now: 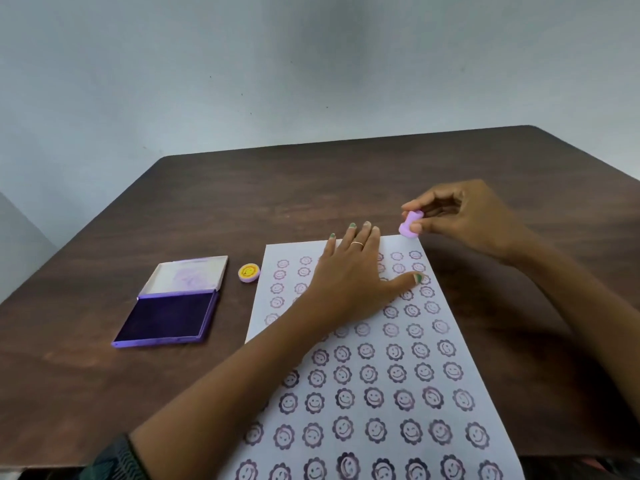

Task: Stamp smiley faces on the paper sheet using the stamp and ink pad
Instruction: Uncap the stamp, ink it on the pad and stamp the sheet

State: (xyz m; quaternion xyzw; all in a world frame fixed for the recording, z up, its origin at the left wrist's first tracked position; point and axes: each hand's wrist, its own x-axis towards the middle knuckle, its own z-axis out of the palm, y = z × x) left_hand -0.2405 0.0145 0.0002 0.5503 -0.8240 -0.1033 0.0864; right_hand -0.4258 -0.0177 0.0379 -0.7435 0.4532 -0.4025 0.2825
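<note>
A white paper sheet covered with several rows of purple smiley-flower prints lies on the dark wooden table. My left hand presses flat on the sheet's upper part, fingers straight and spread. My right hand pinches a small lilac stamp between thumb and fingers, tilted, just above the sheet's far right corner. The open purple ink pad sits to the left of the sheet, its lid folded back.
A small round cap with a yellow smiley top lies between the ink pad and the sheet. The table's far edge meets a pale wall. The near table edge runs under the sheet's bottom.
</note>
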